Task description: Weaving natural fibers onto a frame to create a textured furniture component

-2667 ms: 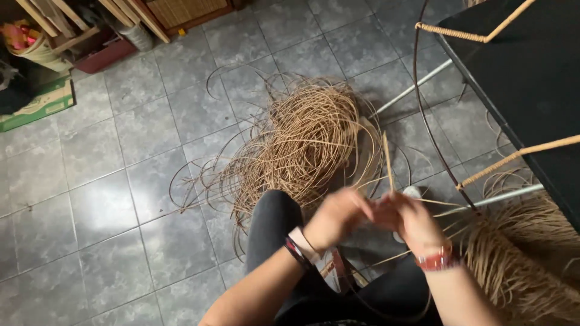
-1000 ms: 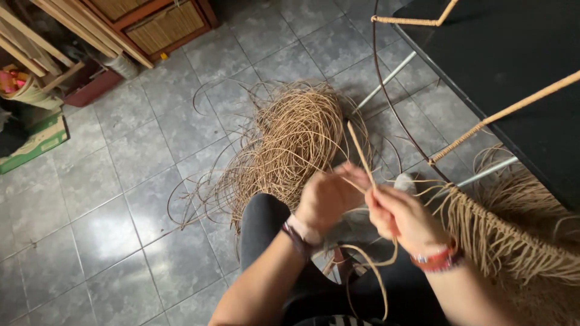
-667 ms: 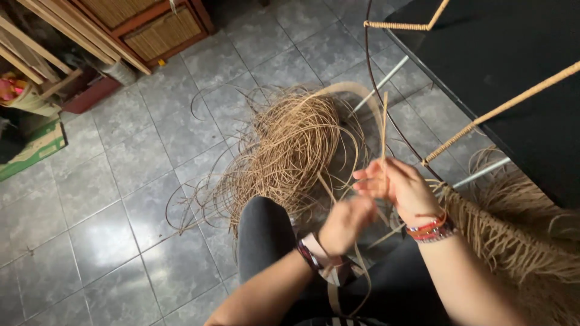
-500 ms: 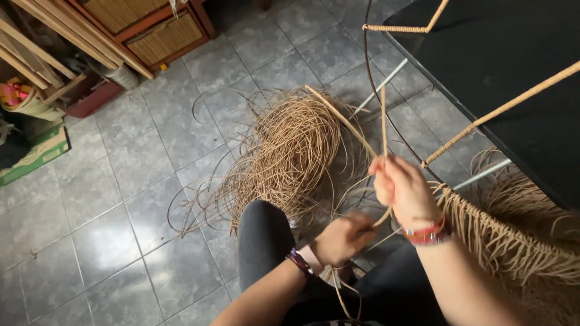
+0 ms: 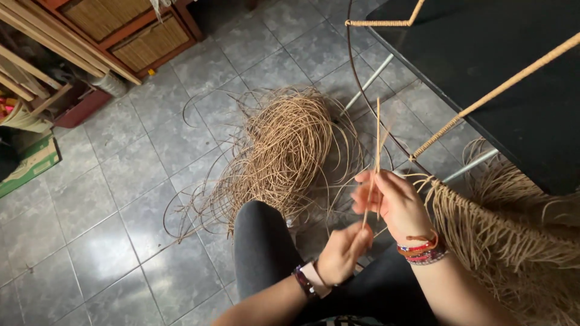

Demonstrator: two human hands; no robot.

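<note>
The right hand (image 5: 396, 202) pinches a thin tan rattan strand (image 5: 377, 142) between fingers and thumb, the strand standing nearly upright above the knuckles. Half a second ago this hand sat slightly higher and the strand forked out to the left; now its visible length runs straight up. The left hand (image 5: 344, 252) is closed in a loose fist around the lower end of the same strand, just below and left of the right hand, much where it was before but raised a little closer to it. Behind both hands, the tangled heap of loose tan rattan strands (image 5: 284, 151) lies unmoved on the grey tiled floor (image 5: 109, 199). To the right, the dark wire frame with a woven rattan fringe (image 5: 507, 229) hangs beside the right wrist, unchanged.
</note>
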